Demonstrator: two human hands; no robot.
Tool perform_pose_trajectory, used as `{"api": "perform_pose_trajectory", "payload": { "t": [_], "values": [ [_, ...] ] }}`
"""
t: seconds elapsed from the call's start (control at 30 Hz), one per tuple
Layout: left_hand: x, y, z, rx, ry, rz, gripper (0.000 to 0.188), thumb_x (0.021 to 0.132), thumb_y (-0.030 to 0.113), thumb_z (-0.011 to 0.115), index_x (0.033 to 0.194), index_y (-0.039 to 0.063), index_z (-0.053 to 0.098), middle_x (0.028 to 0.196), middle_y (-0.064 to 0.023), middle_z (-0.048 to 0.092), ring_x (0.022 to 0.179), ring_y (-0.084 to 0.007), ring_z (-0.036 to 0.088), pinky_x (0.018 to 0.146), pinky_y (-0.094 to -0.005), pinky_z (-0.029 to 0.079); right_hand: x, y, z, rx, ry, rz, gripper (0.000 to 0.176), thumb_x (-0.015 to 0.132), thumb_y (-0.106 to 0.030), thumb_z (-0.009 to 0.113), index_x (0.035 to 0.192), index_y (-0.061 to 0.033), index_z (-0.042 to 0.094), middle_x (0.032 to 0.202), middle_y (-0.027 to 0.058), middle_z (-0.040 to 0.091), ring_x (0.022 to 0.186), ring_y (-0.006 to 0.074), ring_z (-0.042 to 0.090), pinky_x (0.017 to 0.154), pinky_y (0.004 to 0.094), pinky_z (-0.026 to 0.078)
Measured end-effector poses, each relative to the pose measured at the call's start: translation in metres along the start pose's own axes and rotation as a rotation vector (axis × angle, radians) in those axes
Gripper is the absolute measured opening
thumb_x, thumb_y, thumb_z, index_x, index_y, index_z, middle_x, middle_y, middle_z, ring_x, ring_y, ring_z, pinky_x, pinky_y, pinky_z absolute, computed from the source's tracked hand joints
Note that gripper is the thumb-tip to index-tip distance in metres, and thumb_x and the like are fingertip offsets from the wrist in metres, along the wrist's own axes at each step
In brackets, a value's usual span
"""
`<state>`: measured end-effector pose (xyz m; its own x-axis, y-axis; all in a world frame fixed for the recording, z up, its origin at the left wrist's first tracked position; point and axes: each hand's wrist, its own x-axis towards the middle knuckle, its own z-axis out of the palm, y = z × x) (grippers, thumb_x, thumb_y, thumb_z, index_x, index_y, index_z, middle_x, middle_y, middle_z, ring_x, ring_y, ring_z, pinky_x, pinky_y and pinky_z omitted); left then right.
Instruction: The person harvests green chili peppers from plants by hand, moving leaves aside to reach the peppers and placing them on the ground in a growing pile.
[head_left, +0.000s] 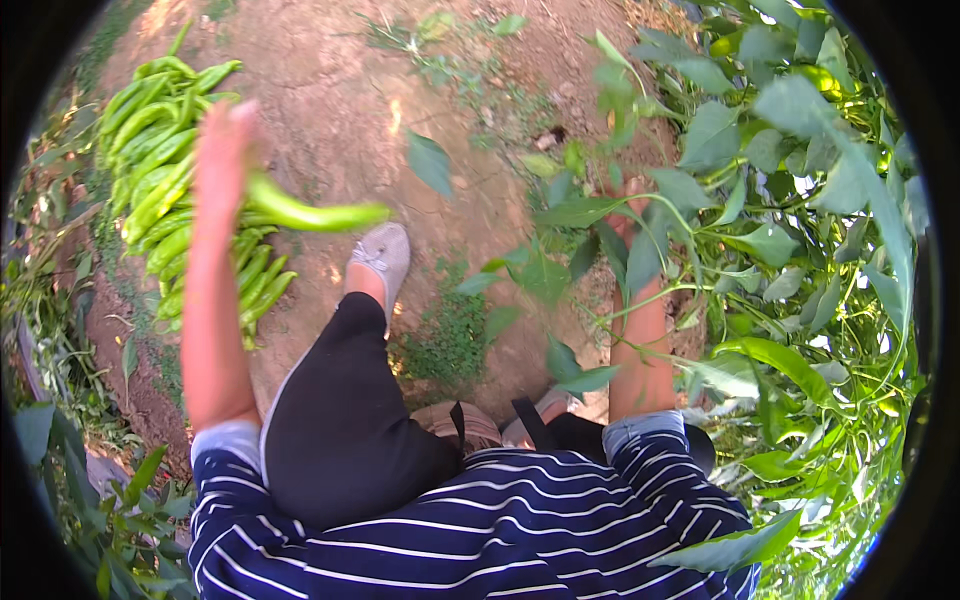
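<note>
My left hand (227, 146), blurred by motion, is over the right side of a long pile of green peppers (161, 161) on the ground. A light green pepper (307, 214) juts out to the right from under this hand; the blur hides whether the fingers hold it. My right hand (634, 206) reaches in among the leaves of a pepper plant (709, 139), largely covered by foliage, so its fingers cannot be made out. A curved green pepper (787, 367) hangs on the plant to the right of my right forearm.
Dense pepper plants line the right side, with leaves hanging over my right arm. More plants (56, 352) grow along the left edge. Bare soil (330, 90) with low weeds (450, 341) lies between the rows. My shoe (382, 251) is just right of the pile.
</note>
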<state>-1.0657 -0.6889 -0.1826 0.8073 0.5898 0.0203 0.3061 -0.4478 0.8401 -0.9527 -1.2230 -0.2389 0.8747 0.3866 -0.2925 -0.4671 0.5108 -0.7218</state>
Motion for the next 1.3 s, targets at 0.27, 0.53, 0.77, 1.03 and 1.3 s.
{"api": "perform_pose_trajectory", "payload": {
  "t": [0.27, 0.53, 0.77, 1.03, 1.3],
  "values": [
    [-0.036, -0.203, -0.173, 0.720, 0.504, -0.527, 0.085, 0.082, 0.066, 0.048, 0.128, -0.005, 0.044, 0.124, -0.0293, 0.050, 0.115, -0.0409, 0.050, 0.099, -0.0453, 0.037, -0.035, 0.013, 0.015, -0.268, 0.413, -0.048, 0.028, 0.092, -0.015, 0.047, 0.116, -0.0027, 0.053, 0.107, 0.0134, 0.062, 0.098, 0.0257, 0.061, 0.084, 0.0410, 0.051],
    [-0.049, -0.228, -0.137, 0.143, 0.741, -0.698, 0.095, 0.074, 0.037, 0.073, 0.132, -0.012, 0.017, 0.129, -0.0298, 0.041, 0.110, -0.0366, 0.052, 0.097, -0.0433, 0.044, -0.001, -0.024, 0.032, -0.157, 0.399, -0.408, 0.033, 0.091, -0.024, 0.052, 0.116, -0.0027, 0.052, 0.115, 0.0130, 0.059, 0.102, 0.0277, 0.059, 0.085, 0.0423, 0.050],
    [-0.077, -0.191, -0.118, 0.144, 0.814, -0.736, 0.081, 0.076, 0.028, 0.072, 0.126, -0.019, 0.028, 0.128, -0.0282, 0.045, 0.108, -0.0346, 0.054, 0.095, -0.0416, 0.044, 0.060, -0.086, 0.073, 0.102, 0.023, -0.644, 0.054, 0.085, -0.026, 0.058, 0.130, -0.0024, 0.041, 0.136, 0.0145, 0.044, 0.124, 0.0347, 0.043, 0.107, 0.0497, 0.034],
    [-0.100, -0.194, -0.109, 0.494, 0.826, -0.666, 0.072, 0.077, 0.033, 0.069, 0.132, -0.003, 0.038, 0.131, -0.0224, 0.045, 0.121, -0.0388, 0.042, 0.103, -0.0484, 0.032, 0.045, -0.078, 0.027, -0.236, 0.446, -0.438, 0.024, 0.089, -0.029, 0.052, 0.095, -0.0064, 0.054, 0.083, 0.0102, 0.059, 0.070, 0.0227, 0.057, 0.060, 0.0351, 0.049],
    [-0.102, -0.034, -0.072, 0.314, 0.779, -0.197, 0.057, 0.084, 0.017, 0.062, 0.133, 0.000, 0.039, 0.136, -0.0190, 0.038, 0.120, -0.0320, 0.042, 0.099, -0.0433, 0.037, -0.112, -0.001, -0.009, -1.723, 0.044, 0.270, 0.027, 0.090, -0.027, 0.052, 0.091, -0.0014, 0.061, 0.073, 0.0161, 0.061, 0.073, 0.0279, 0.061, 0.068, 0.0404, 0.047]
  ]
}}
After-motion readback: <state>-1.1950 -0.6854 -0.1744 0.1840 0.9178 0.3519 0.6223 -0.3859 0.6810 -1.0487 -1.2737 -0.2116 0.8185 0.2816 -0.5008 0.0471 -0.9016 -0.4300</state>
